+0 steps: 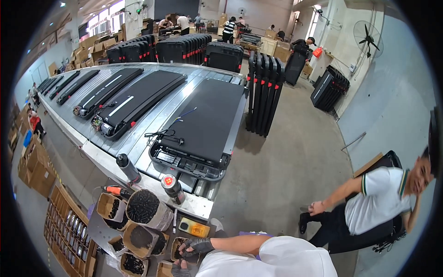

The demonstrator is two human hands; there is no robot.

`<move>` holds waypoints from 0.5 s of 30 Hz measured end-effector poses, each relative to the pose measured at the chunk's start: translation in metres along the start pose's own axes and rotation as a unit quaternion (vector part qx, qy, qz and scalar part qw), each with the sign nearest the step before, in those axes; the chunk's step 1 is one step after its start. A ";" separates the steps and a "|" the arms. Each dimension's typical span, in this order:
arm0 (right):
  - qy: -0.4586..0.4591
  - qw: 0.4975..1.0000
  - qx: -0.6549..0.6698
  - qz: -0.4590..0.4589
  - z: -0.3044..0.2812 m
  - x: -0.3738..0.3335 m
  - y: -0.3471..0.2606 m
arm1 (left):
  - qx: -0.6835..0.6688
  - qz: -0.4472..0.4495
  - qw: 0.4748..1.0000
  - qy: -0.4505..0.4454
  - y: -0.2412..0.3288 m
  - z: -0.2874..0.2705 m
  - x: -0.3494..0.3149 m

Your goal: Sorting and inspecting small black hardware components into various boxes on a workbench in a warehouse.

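My right hand [197, 247], in a dark fingerless glove, is over a small cardboard box [174, 253] of small dark parts. Its fingers are curled together at the box; what they pinch, if anything, is too small to name. Just below, at the picture's lower edge, my left hand [181, 267] in a similar glove has its fingers bent closed, and anything in them is hidden. Beside my right hand lies a yellow handheld device [194, 227]. Open boxes around hold black screws or similar parts [143, 206] and other small dark pieces [134, 264].
A metal roller conveyor [184, 99] carries black treadmill-like machines, the nearest one [198, 124] with its motor end uncovered. Two spray cans [172, 188] [128, 167] stand on its edge, near an orange power tool [116, 190]. A person in a white shirt [376, 198] sits at right.
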State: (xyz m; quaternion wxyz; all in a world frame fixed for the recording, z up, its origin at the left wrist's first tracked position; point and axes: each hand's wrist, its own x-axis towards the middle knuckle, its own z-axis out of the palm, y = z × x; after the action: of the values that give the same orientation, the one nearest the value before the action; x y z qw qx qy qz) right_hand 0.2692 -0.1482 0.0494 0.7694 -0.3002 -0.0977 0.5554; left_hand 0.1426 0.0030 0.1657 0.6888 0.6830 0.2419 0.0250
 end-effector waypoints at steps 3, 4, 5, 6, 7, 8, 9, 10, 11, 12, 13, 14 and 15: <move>-0.001 1.000 0.005 0.007 0.007 0.003 0.004 | -0.051 -0.071 0.996 0.006 -0.049 -0.010 0.019; -0.032 0.999 0.030 -0.006 0.008 0.003 0.011 | -0.001 0.040 0.998 0.047 -0.089 -0.016 0.018; -0.053 0.998 -0.022 0.025 0.035 0.019 0.016 | 0.067 0.152 0.976 0.140 -0.165 -0.055 0.011; -0.056 0.995 -0.070 0.053 0.047 0.028 0.021 | -0.089 0.082 0.990 0.071 -0.228 -0.076 0.021; -0.074 0.975 -0.206 -0.031 0.034 0.000 0.000 | 0.255 0.297 0.920 0.015 -0.136 -0.038 0.009; 0.009 0.995 -0.010 0.098 0.016 -0.010 -0.005 | 0.338 0.354 0.872 -0.025 -0.070 -0.014 0.011; 0.022 0.983 0.051 0.175 0.036 0.000 -0.014 | 0.222 0.092 0.969 -0.063 -0.071 -0.013 0.013; 0.027 0.986 -0.099 0.132 0.062 0.001 -0.026 | 0.197 0.118 0.972 -0.058 -0.070 -0.021 0.003; 0.015 0.986 -0.104 0.129 0.064 -0.005 -0.033 | 0.062 0.003 0.997 -0.038 -0.083 -0.013 0.009; -0.065 0.975 -0.105 0.184 0.079 -0.008 -0.031 | 0.021 0.039 0.999 0.009 -0.079 -0.002 0.005; -0.015 0.991 -0.005 0.131 0.083 -0.012 -0.032 | 0.056 0.075 0.995 0.033 -0.075 0.000 0.009; 0.044 0.991 0.089 0.087 0.081 -0.002 -0.025 | 0.098 0.077 0.991 0.047 -0.090 -0.006 0.012; 0.064 0.995 0.036 0.066 0.050 -0.002 -0.008 | 0.109 0.059 0.991 0.054 -0.094 -0.012 0.015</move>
State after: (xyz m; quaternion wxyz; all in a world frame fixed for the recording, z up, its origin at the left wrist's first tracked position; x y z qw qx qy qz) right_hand 0.2506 -0.1337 0.0946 0.7457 -0.3132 -0.0079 0.5880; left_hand 0.1239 0.0134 0.0720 0.5933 0.7647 0.2396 0.0761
